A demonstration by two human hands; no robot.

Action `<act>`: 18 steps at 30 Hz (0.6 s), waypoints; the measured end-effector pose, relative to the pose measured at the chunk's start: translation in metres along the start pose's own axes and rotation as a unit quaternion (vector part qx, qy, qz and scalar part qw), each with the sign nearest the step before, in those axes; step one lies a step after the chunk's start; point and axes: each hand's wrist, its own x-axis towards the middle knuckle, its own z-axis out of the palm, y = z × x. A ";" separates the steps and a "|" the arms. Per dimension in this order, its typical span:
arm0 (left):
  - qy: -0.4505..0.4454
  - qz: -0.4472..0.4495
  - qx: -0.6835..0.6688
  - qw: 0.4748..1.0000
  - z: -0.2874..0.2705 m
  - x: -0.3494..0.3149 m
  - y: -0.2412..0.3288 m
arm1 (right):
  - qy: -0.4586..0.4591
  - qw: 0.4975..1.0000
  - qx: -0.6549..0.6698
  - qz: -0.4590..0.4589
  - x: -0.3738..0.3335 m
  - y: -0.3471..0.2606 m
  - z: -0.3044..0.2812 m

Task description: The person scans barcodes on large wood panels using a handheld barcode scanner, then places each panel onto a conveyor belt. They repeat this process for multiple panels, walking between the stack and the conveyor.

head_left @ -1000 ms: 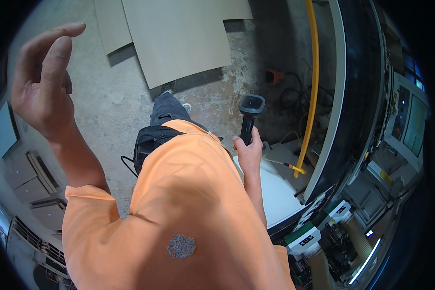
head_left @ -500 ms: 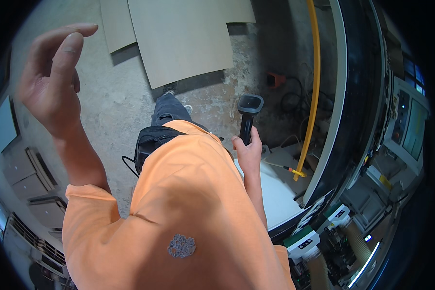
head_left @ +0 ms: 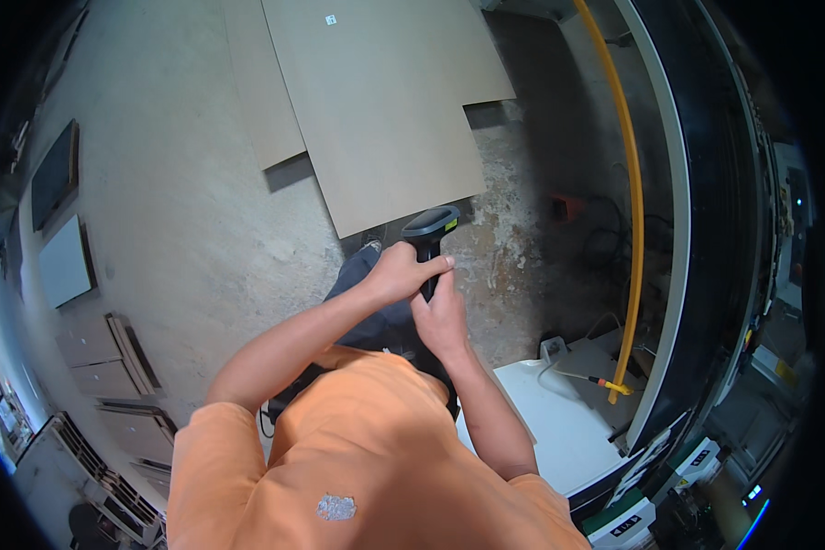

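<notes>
Gripping the scanner (head_left: 428, 245), left hand (head_left: 401, 273) and right hand (head_left: 441, 323) sit below its head (head_left: 428, 221)

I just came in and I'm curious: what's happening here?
Someone in an orange T-shirt is holding a black barcode scanner with both hands. The left hand grips it just under its head, and the right hand holds the handle lower down. Beyond the scanner is a big flat beige panel. Off to the right, a yellow tube runs beside a dark machine.
</notes>
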 end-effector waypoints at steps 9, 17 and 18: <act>0.134 -0.189 -0.133 0.964 -0.057 0.102 -0.180 | -0.093 0.967 0.232 0.045 0.097 0.139 0.133; 0.128 -0.298 0.090 0.942 -0.143 0.305 -0.419 | 0.034 0.856 0.333 0.393 0.260 0.367 0.313; 0.107 -0.278 0.062 0.953 -0.149 0.320 -0.441 | 0.043 0.856 0.351 0.377 0.283 0.384 0.331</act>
